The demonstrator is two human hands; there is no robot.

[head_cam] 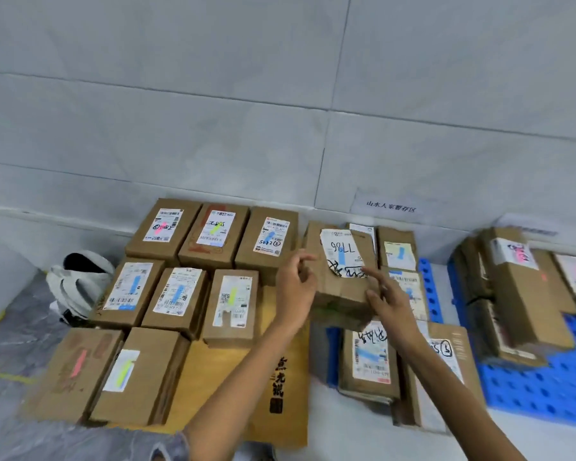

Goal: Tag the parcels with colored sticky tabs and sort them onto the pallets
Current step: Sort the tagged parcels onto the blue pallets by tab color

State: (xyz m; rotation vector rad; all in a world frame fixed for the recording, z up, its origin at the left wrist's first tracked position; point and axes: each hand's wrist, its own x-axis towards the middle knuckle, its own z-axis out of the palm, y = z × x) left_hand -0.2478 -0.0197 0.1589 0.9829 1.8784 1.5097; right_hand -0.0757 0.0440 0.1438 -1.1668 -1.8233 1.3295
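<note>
- The left hand [296, 283] has loosely curled fingers and hangs just beside the left edge of a tilted cardboard parcel [341, 287]; it grips nothing, and I cannot tell whether it touches.
- The right hand [388, 296] is spread wide, with its fingertips [366, 270] at the parcel's right edge, over the label.
- That parcel bears a blue sticky tab [342, 257] on a label marked 7786. It lies on top of other blue-tabbed parcels [369, 361], which sit on a blue pallet [430, 287].
- At 9 o'clock from the hands, eight parcels [177, 294] lie in rows on a brown board [280, 377] with black characters; their tabs are pink, yellow-green or blue.
- At 3 o'clock, a stack of pink-tabbed parcels [519, 261] sits on a second blue pallet [546, 390].
- At 12 o'clock, a paper sign [391, 206] hangs on the wall.
- Far out at 9 o'clock, a grey bag [80, 284] lies on the floor.
</note>
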